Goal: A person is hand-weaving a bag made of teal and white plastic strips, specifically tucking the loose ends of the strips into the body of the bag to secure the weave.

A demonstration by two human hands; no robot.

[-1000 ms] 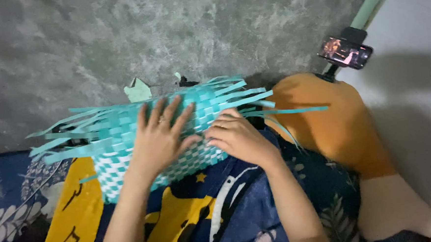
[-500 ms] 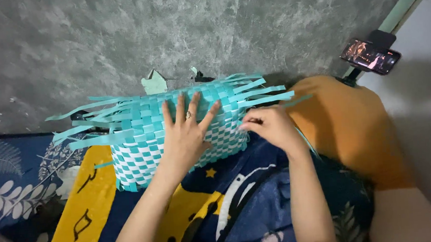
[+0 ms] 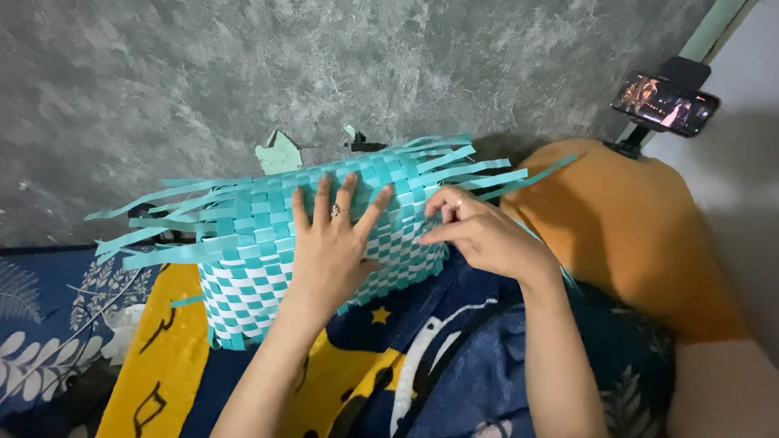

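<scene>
At the far left, loose teal strip ends fan out from a half-woven basket, teal above and teal-and-white checked below, which lies on its side across the person's lap with its long axis running left to right. The left hand lies flat on the middle of the weave, fingers spread and pointing to the far side, grasping nothing and pressing the basket down. Just right of it, the right hand pinches a single strip at the basket's right end between thumb and fingertips; this hand is the nearer to the free strips that project rightward. A patterned blue and yellow blanket lies under the basket. An orange cushion lies just right of the strip ends, close to their sweep. Farther right, a phone on a stand stands well apart, against a grey mottled wall.
</scene>
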